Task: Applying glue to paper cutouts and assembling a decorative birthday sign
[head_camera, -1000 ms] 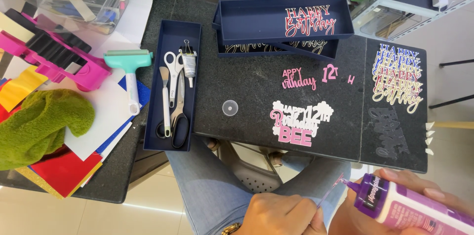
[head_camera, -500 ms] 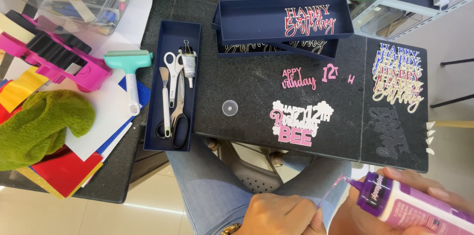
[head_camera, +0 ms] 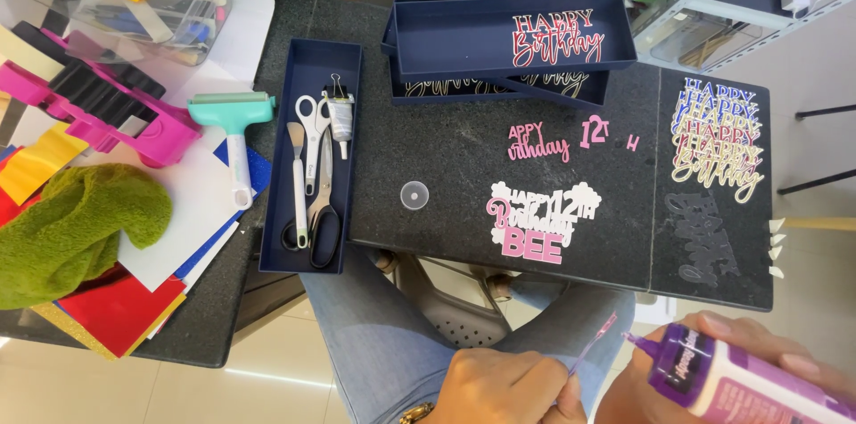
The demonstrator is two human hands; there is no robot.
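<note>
Both hands sit at the bottom edge, partly cut off by the frame. The left hand [head_camera: 499, 386] has its grip pinched closed on a thin pink paper strip [head_camera: 595, 344], which angles up toward the nozzle of a purple glue bottle [head_camera: 713, 377]. The right hand [head_camera: 767, 362] is wrapped closed around that bottle; its fingers are mostly hidden behind it. The dark speckled tabletop [head_camera: 446, 156] carries pink paper cutouts [head_camera: 539, 219], a navy tray [head_camera: 312, 156] with scissors [head_camera: 323, 201], and a green cloth [head_camera: 76, 228] at left. Beige floor tiles show below
</note>
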